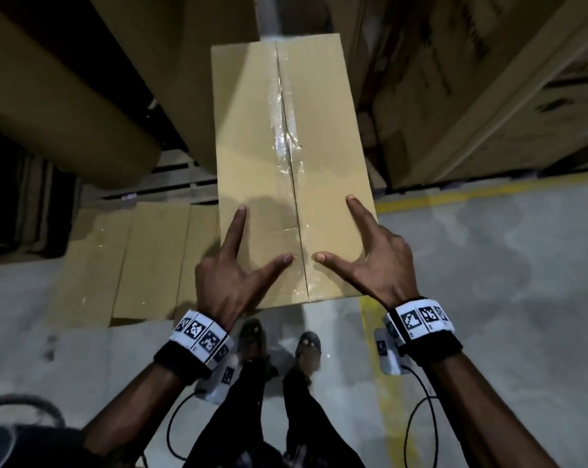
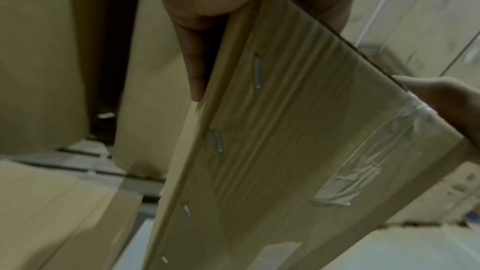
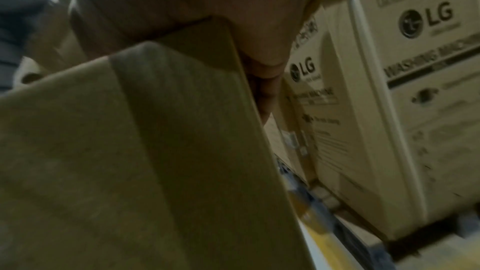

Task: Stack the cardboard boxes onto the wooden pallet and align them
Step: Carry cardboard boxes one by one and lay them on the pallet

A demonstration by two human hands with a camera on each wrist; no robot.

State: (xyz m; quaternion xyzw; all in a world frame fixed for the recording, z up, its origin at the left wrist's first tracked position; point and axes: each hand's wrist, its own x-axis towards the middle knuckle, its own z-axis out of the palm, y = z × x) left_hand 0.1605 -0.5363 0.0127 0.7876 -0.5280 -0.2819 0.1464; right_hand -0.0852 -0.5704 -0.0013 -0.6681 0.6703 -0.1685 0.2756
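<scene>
I hold a long brown cardboard box (image 1: 285,146), taped along its top seam, out in front of me above the floor. My left hand (image 1: 263,234) grips its near left corner and my right hand (image 1: 336,228) the near right corner. On each, thumb and forefinger lie spread on the lid and the other fingers wrap down the sides. In the left wrist view, fingers (image 2: 194,65) press the stapled side of the box (image 2: 285,141). The right wrist view shows fingers (image 3: 265,98) behind the box (image 3: 130,151). Wooden pallet slats (image 1: 177,184) show beyond, with low boxes (image 1: 133,261) beside them.
Tall cardboard cartons (image 1: 66,106) stand at the left and behind. Printed washing machine cartons (image 3: 415,89) stand at the right on pallets. A yellow line (image 1: 437,194) runs across the grey concrete floor. My feet (image 1: 279,342) are under the box's near end.
</scene>
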